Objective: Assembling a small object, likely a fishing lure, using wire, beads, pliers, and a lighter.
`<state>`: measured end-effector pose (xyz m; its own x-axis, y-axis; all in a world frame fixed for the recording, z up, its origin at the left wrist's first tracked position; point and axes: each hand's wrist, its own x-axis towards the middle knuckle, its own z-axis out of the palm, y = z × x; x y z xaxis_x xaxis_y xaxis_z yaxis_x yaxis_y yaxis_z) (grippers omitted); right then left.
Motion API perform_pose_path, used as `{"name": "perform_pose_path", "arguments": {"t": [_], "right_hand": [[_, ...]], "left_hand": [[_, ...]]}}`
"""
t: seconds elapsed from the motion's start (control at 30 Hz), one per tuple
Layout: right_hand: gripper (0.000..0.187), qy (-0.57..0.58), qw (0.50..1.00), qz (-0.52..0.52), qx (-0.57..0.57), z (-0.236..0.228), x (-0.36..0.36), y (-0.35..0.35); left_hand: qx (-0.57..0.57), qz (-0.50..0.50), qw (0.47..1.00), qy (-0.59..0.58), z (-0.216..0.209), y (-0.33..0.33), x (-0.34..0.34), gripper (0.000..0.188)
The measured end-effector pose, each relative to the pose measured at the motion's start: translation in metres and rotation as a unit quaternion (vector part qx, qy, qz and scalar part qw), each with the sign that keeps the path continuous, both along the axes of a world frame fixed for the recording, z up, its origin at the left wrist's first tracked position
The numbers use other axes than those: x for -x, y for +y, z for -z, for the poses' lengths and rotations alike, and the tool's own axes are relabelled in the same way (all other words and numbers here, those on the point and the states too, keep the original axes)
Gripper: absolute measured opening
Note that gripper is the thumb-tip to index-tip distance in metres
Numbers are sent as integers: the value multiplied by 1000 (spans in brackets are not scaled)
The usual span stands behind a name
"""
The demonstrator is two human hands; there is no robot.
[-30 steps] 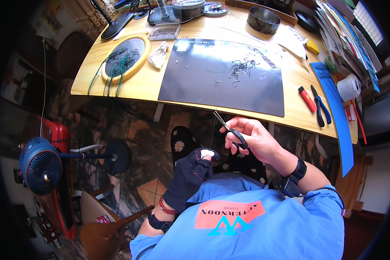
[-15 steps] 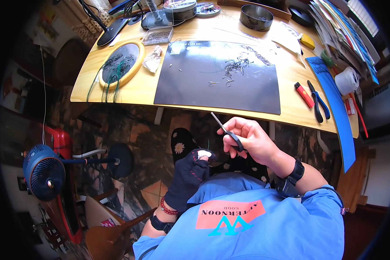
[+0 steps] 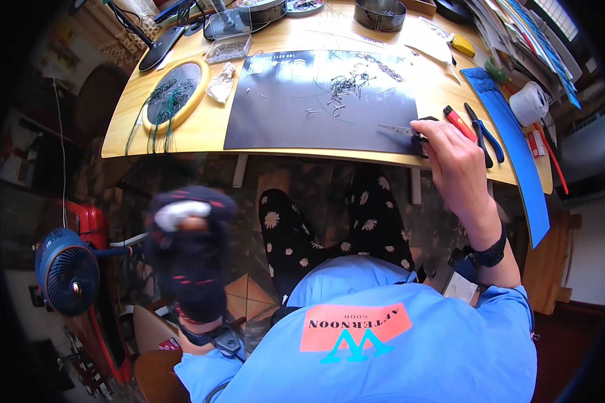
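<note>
At the right front edge of the dark board (image 3: pixel 275 121), my right hand (image 3: pixel 456 151) has its fingers closed on small scissors (image 3: pixel 398 128). The blades lie low over the board and point left; the black handles are partly under the fingers. My left hand (image 3: pixel 191 245), in a dark fingerless glove with white wrapping on a finger, hangs in front of the table at the left. Motion blurs its fingers, so whether it holds anything is unclear. Metal fish hooks (image 3: pixel 348 84) lie in a loose heap on the board, with a few smaller pieces apart from it.
A yellow-rimmed round tray (image 3: pixel 199 106) holds hooks with green line trailing over the table edge. Beside it are crumpled white wrapping (image 3: pixel 220 84) and a clear box (image 3: pixel 228 48). A red lighter (image 3: pixel 460 123), pliers (image 3: pixel 494 141) and a blue strip (image 3: pixel 511 161) lie at the right.
My right hand has carried the scissors forward and right, from above my lap to the board's edge. My left hand has swung away to the left from my lap.
</note>
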<state>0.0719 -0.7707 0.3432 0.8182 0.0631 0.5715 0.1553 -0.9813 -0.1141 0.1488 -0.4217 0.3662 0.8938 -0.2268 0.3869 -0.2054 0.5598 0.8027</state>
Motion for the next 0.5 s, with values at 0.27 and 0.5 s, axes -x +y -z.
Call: {"name": "perform_pose_path", "arguments": {"t": [0.27, 0.5], "right_hand": [[11, -46, 997, 7, 66, 1, -8, -2], [7, 78, 892, -136, -423, 7, 15, 50]], "left_hand": [[419, 280, 862, 56, -125, 43, -59, 22], [10, 127, 944, 304, -1, -39, -24, 25]]}}
